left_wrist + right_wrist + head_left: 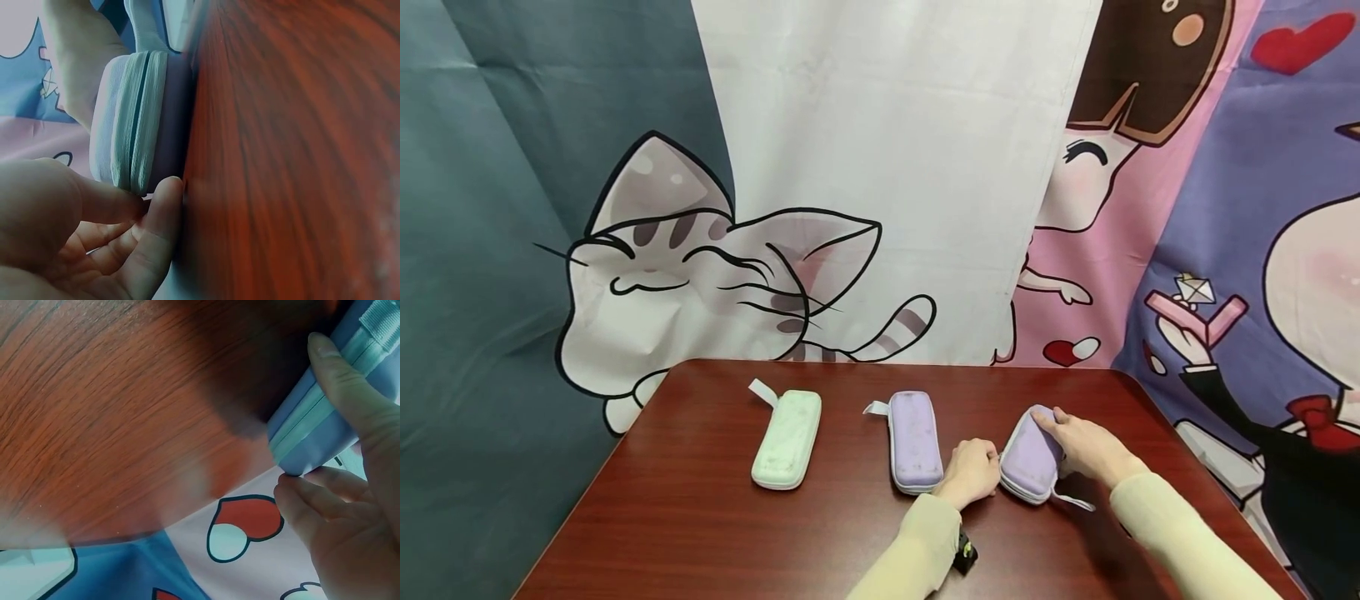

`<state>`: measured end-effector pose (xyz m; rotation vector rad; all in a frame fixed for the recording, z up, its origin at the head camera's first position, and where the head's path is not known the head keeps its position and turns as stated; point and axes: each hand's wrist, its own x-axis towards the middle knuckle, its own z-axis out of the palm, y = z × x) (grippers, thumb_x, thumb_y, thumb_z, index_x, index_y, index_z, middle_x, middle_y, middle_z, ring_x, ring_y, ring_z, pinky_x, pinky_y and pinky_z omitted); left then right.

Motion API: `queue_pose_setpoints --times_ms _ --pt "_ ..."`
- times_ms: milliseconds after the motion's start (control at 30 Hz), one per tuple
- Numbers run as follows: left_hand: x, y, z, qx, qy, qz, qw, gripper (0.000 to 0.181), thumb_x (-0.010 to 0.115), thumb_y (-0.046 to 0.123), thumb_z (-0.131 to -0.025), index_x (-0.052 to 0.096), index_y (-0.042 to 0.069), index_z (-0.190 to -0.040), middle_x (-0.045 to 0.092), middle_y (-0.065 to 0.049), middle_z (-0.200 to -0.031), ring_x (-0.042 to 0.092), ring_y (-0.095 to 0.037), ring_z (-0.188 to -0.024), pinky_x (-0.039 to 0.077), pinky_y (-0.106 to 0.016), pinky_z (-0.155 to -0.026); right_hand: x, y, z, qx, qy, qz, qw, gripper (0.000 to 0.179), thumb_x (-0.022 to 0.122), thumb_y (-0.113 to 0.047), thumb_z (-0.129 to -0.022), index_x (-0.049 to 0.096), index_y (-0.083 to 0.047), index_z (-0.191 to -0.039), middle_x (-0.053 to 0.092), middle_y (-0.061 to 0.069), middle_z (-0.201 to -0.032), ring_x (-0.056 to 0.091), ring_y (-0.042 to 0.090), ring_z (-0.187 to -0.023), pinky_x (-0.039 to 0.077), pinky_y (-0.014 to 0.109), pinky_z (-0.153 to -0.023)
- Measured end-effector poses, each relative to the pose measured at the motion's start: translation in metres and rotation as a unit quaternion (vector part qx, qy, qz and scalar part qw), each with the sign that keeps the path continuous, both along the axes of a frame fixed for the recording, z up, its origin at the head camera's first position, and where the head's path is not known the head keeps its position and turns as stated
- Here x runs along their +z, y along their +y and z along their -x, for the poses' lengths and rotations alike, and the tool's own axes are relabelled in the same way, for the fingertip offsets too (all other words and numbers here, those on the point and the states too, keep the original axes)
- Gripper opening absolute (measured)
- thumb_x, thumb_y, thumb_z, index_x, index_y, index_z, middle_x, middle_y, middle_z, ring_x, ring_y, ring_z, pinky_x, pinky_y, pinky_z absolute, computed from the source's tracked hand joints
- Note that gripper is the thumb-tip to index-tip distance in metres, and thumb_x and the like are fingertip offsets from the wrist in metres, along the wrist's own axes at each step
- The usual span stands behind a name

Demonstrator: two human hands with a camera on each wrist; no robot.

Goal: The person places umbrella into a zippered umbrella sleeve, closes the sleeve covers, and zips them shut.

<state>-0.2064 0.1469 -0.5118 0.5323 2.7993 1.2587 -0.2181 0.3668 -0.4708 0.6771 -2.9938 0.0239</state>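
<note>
A purple zippered case (pixel 1030 458) lies tilted on the table at the right, its white wrist strap (pixel 1073 502) trailing toward the front right. My right hand (pixel 1086 446) grips this case from its right side, thumb along the zipper side and fingers at its far end in the right wrist view. At the case's left edge is my left hand (pixel 972 473). In the left wrist view, its thumb and forefinger pinch at the zipper (pixel 140 125) low on the corner; what sits between the fingertips is mostly hidden.
Left of my hands lies a second purple case (pixel 915 442), close by my left wrist. Farther left is a pale green case (pixel 787 439) with a strap at its top. The brown table (pixel 700 533) ends at a back edge before a printed cartoon curtain (pixel 887 125).
</note>
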Motion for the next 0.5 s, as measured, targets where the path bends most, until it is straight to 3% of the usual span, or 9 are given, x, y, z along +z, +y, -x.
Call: queue_pose_setpoints --times_ms 267,500 --pt "0.001 -0.0027 -0.0027 0.013 0.016 0.005 0.9998 0.026 0.061 0.007 -0.088 0.059 0.017 -0.064 0.049 0.012 -0.039 0.051 -0.004 -0.041 0.043 -0.018 -0.055 0.0012 -0.0054 -0.0014 -0.038 0.001 -0.008 0.9993 0.089 0.096 -0.013 -0.049 0.059 -0.002 -0.128 0.058 0.036 -0.11 0.063 0.037 -0.073 0.053 0.052 -0.068" --pt "0.0 -0.005 -0.0032 0.034 0.067 0.024 0.9969 0.025 0.061 0.005 -0.083 0.059 0.016 -0.061 0.053 0.008 -0.051 0.065 -0.018 -0.062 0.048 -0.027 -0.057 0.0011 -0.009 -0.0069 -0.061 0.022 0.002 0.9979 0.078 0.097 -0.016 -0.047 0.059 -0.003 -0.114 0.057 0.024 -0.086 0.059 0.034 -0.064 0.052 0.052 -0.058"
